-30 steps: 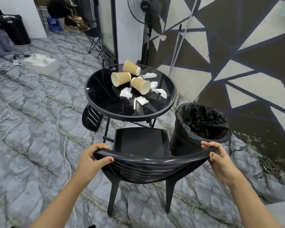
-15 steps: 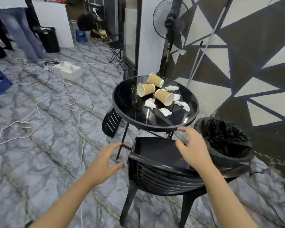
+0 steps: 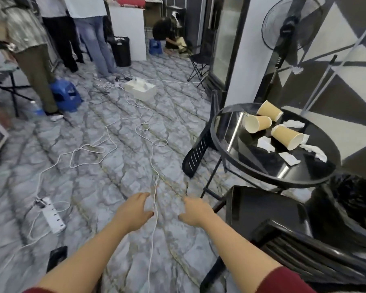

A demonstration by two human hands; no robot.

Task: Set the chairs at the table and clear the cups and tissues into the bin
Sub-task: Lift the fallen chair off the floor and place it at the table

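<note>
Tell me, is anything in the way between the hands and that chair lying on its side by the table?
Nothing solid. Both the left hand and right hand are empty over the floor, and the tipped chair lies ahead beside the table. Only a white cable runs across the floor between them.

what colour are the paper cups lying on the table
Tan outside, white inside: the paper cups on the table, seen in the head view.

Open floor point(image 3: 118, 157) ahead of both hands, crossed by white cables point(image 3: 154, 187). Right: chair point(image 3: 268, 210) tucked against surface point(image 3: 224, 132); fallen chair point(image 3: 195, 153) beside it.
</note>
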